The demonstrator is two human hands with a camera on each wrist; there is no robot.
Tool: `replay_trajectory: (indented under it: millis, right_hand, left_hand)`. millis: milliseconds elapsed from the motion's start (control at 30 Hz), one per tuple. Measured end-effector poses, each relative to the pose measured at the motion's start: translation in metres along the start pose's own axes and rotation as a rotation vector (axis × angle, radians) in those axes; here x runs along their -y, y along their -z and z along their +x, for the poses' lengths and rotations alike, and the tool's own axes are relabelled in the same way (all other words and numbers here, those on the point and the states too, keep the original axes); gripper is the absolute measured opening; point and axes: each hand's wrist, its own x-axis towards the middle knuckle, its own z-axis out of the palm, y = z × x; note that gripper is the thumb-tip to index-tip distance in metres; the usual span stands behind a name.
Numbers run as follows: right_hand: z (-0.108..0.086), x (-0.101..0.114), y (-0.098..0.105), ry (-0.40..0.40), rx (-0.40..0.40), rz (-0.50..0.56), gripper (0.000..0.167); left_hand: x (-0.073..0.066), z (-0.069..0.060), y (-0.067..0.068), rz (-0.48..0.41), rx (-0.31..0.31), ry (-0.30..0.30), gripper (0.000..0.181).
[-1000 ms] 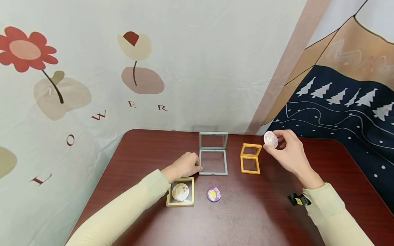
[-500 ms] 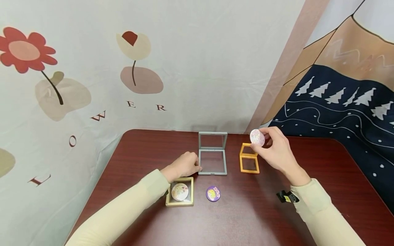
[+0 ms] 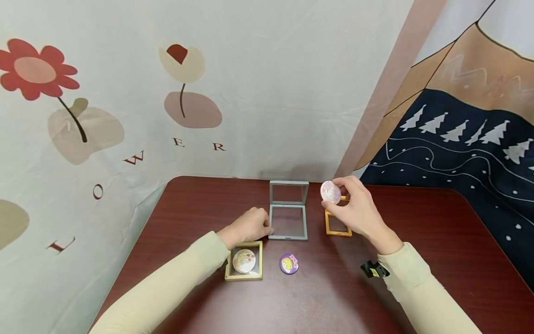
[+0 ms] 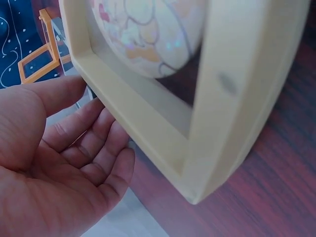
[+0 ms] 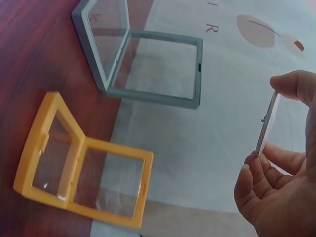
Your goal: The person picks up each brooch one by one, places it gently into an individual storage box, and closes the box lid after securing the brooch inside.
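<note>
Our right hand (image 3: 359, 208) pinches a pale pink round badge (image 3: 330, 192) by its rim, in the air, partly hiding the open orange square plastic frame (image 3: 339, 233). At nine o'clock our left hand (image 3: 250, 224) pinches the near corner of the open grey square plastic frame (image 3: 288, 238), with a purple round badge (image 3: 289, 263) at eight. Holding so little rim, we could drop the pink badge if it twists, or knock a raised lid by swinging too low.

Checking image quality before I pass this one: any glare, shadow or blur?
Head: pale glare on the table, soft shadow beside the right sleeve; left wrist: the cream frame, close up, looks soft and hazy; right wrist: small bright glints in the orange frame.
</note>
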Motion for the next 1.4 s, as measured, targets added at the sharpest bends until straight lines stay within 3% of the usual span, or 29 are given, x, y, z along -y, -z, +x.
replay_trajectory:
  millis: [433, 767, 1400]
  right_hand:
    - [0.0, 0.006, -0.031, -0.018, 0.062, 0.016, 0.052]
    - [0.0, 0.004, -0.057, 0.035, 0.094, -0.004, 0.056]
    - [0.004, 0.001, -0.101, 0.004, 0.243, -0.044, 0.054]
  left_hand:
    - [0.0, 0.0, -0.002, -0.015, -0.01, -0.011, 0.031]
    - [0.002, 0.002, -0.002, -0.018, -0.006, -0.013, 0.033]
    - [0.006, 0.005, -0.001, 0.015, -0.026, -0.05, 0.03]
